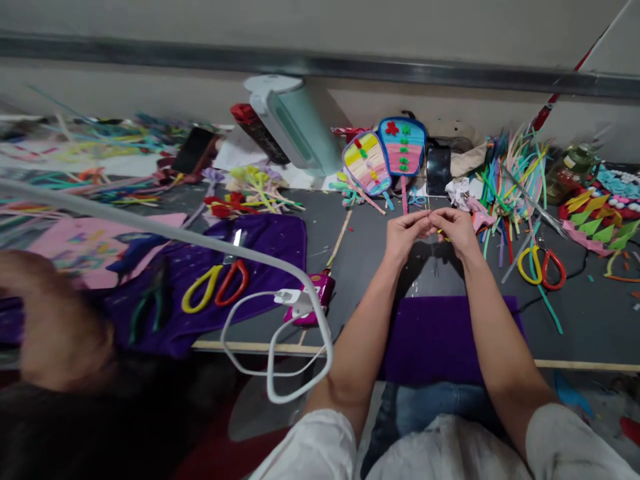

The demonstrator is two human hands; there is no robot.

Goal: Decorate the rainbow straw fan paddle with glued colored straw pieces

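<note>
My left hand point(406, 235) and my right hand point(456, 230) meet above the grey table, fingers pinched together. Something small sits between the fingertips; a bit of yellow shows there, but the fingers cover most of it. Below the fingertips there are faint thin strands. A purple cloth point(435, 333) lies under my forearms at the table's front edge. Just beyond my hands two decorated fan shapes on sticks lean upright, a yellow-and-pink one point(367, 163) and a blue-edged one point(403, 148).
Bundled pipe cleaners point(517, 177) and yellow-and-red-handled scissors point(543, 268) lie to the right. On the left are another pair of scissors point(215, 287), pliers point(153, 300) and a co-worker's blurred arm point(60, 327). A white cable point(273, 263) crosses the foreground; a pale green pitcher point(300, 127) stands behind.
</note>
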